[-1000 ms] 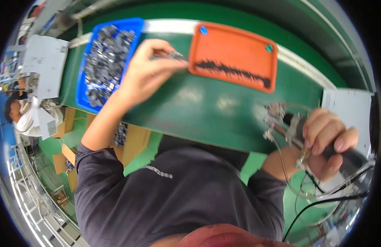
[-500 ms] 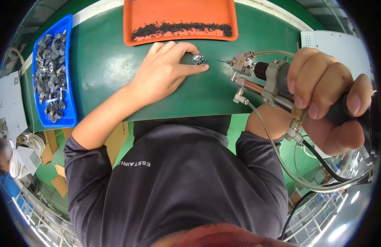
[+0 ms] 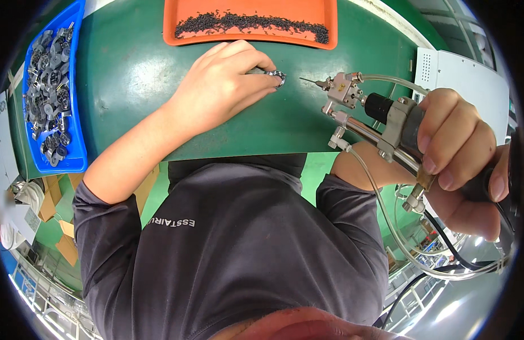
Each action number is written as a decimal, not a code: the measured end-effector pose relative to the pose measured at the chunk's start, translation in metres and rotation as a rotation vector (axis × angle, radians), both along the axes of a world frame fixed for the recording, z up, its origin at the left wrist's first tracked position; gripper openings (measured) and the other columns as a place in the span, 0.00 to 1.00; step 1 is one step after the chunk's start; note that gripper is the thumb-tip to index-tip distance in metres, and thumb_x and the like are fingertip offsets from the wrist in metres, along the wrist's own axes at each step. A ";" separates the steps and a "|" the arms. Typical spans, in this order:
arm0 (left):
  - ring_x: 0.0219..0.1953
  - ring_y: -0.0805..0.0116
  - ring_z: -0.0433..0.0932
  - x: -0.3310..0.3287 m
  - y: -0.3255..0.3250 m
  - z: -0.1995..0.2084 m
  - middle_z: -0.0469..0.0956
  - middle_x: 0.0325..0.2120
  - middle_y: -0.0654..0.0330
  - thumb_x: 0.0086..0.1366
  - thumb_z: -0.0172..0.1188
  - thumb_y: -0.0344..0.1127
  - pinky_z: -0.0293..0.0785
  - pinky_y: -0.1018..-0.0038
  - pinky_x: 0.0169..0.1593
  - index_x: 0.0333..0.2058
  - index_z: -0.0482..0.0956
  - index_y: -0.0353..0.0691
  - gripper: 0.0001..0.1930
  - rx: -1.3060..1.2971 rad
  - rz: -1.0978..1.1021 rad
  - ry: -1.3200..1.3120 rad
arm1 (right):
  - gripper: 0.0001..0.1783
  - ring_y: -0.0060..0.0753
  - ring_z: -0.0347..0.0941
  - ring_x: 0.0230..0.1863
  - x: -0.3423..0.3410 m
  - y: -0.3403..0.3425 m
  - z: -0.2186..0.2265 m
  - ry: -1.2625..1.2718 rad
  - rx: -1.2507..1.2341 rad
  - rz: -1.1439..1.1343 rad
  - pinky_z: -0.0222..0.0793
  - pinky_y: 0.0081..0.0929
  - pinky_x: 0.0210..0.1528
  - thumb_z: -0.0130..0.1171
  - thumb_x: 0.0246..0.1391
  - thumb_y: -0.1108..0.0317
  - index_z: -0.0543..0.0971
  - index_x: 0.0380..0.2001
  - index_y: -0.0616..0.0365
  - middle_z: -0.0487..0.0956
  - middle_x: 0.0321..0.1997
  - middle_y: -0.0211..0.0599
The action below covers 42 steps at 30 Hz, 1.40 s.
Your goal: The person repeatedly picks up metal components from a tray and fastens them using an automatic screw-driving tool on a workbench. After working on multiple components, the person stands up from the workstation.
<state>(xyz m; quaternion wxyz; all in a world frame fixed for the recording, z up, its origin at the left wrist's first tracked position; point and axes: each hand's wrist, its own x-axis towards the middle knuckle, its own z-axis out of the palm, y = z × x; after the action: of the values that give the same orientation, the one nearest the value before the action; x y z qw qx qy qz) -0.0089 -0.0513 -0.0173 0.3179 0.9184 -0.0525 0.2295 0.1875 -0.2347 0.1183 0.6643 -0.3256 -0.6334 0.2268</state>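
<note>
My left hand (image 3: 219, 85) is closed on a small round part (image 3: 281, 77), dark grey and shiny, gripped between thumb and fingers just above the green table. The part is tilted on edge, its glinting face turned to the right, and the fingers cover much of it. In my right hand (image 3: 457, 144) is a metal dispensing gun (image 3: 346, 90) with a black knob, fittings and clear hoses. Its thin needle (image 3: 310, 80) points left at the part, a short gap away. The grip's far end is hidden by my palm.
An orange tray (image 3: 250, 8) at the back holds a band of tiny black pieces (image 3: 239, 24). At the left stands a blue tray (image 3: 79, 122) full of similar round grey parts (image 3: 49, 90). A white box (image 3: 463, 79) sits at the right; hoses and a cable hang below the gun.
The round part has been tipped from facing up to on edge, and my left fingers have curled further around it. The whole view has shifted slightly; the gun stays in my right hand.
</note>
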 end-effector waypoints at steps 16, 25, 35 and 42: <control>0.35 0.62 0.77 0.005 -0.007 0.000 0.77 0.32 0.61 0.56 0.72 0.32 0.73 0.66 0.40 0.32 0.85 0.40 0.06 0.011 0.007 -0.030 | 0.25 0.24 0.72 0.28 -0.007 0.007 0.004 -0.065 -0.115 0.048 0.64 0.29 0.36 0.64 0.59 0.35 0.73 0.44 0.41 0.75 0.29 0.23; 0.34 0.61 0.78 0.012 -0.014 0.011 0.78 0.33 0.60 0.55 0.73 0.32 0.73 0.66 0.39 0.33 0.86 0.38 0.08 0.008 0.003 -0.052 | 0.25 0.24 0.72 0.29 0.003 0.004 0.016 -0.100 -0.124 0.097 0.64 0.29 0.36 0.65 0.59 0.36 0.71 0.42 0.41 0.75 0.29 0.23; 0.36 0.56 0.79 0.008 -0.010 0.002 0.79 0.35 0.58 0.57 0.71 0.31 0.75 0.63 0.39 0.34 0.85 0.37 0.07 -0.078 -0.013 -0.024 | 0.18 0.27 0.68 0.28 -0.015 0.029 0.027 0.001 -0.341 0.090 0.60 0.33 0.35 0.52 0.69 0.45 0.71 0.44 0.46 0.70 0.26 0.25; 0.42 0.58 0.79 0.003 -0.012 0.006 0.81 0.39 0.61 0.57 0.70 0.32 0.76 0.62 0.45 0.34 0.86 0.38 0.06 -0.076 0.010 -0.106 | 0.19 0.27 0.67 0.27 -0.013 0.020 0.026 0.056 -0.277 0.082 0.59 0.33 0.35 0.51 0.70 0.46 0.73 0.48 0.49 0.71 0.26 0.26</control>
<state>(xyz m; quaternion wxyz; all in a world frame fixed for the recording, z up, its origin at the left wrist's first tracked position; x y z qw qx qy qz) -0.0060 -0.0628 -0.0117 0.3484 0.8924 -0.0560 0.2811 0.1745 -0.2148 0.1440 0.6208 -0.3814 -0.5900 0.3479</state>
